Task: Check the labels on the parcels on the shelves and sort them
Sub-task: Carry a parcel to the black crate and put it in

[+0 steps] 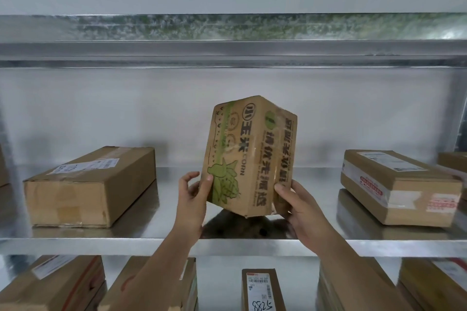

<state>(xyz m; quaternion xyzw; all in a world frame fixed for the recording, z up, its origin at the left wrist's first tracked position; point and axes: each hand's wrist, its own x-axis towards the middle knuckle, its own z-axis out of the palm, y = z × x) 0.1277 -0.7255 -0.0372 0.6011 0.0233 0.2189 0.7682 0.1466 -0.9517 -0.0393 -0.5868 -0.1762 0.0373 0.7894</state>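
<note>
While the corn carton (250, 156) stands on end above the shelf (227, 242), long axis toward 12 o'clock | left hand (193, 199) grip pinches its 7 o'clock edge, right hand (295, 203) grip clasps 5 o'clock corner | no shipping label shows; turning likely needed.

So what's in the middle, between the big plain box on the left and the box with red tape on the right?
In the head view, the corn box, held up by the left hand and right hand, over the bare shelf.
</note>
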